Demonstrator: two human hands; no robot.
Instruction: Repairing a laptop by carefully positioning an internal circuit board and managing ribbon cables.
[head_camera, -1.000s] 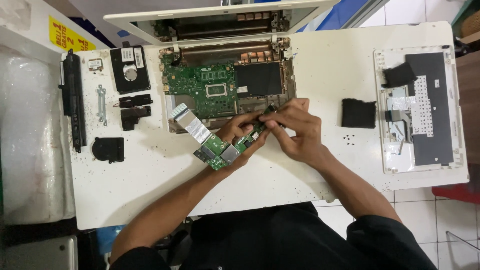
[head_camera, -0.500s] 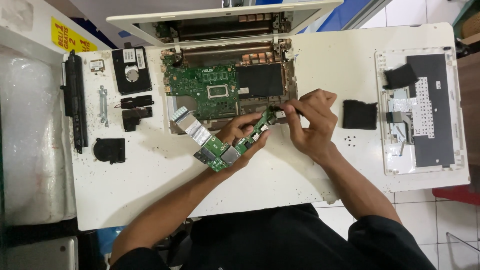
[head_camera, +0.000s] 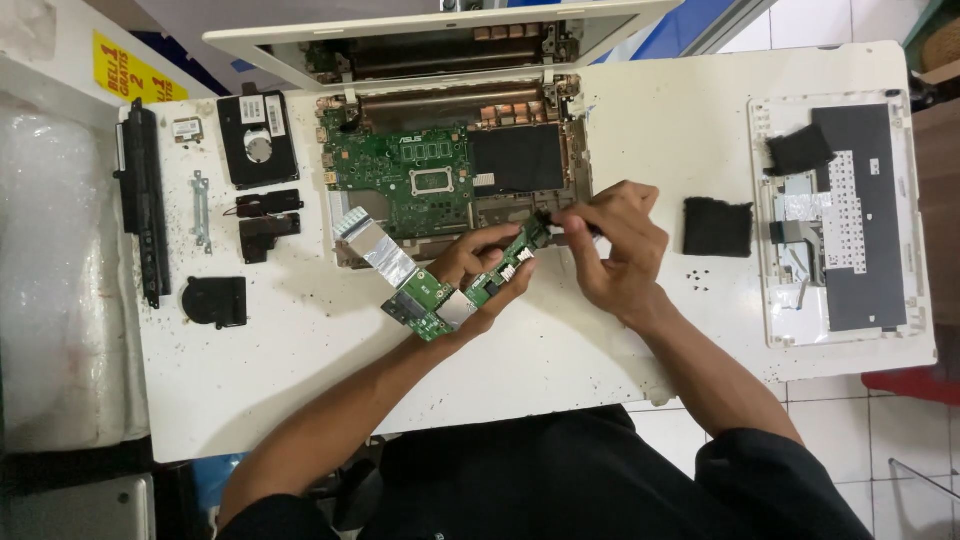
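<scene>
The left hand (head_camera: 478, 272) has its fingers wrapped around a small green board (head_camera: 465, 288). The right hand (head_camera: 615, 245) pinches a small dark tool (head_camera: 548, 219) at the board's top end, above the white table (head_camera: 620, 110).

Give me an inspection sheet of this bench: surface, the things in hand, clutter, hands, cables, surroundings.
Surface: white table, scuffed and speckled with dark bits.
Things in hand: small green circuit board, held above the table in front of the opened laptop base with its green mainboard exposed.
Clutter: black drive, long black bar, black fan, metal bracket, two black foam pads, keyboard cover lying face down.
Hands: left hand grips the small board; right hand pinches a small dark part at the board's far end.
Cables: flat silvery ribbon beside the laptop base.
Surroundings: tiled floor, bubble wrap at left.
</scene>
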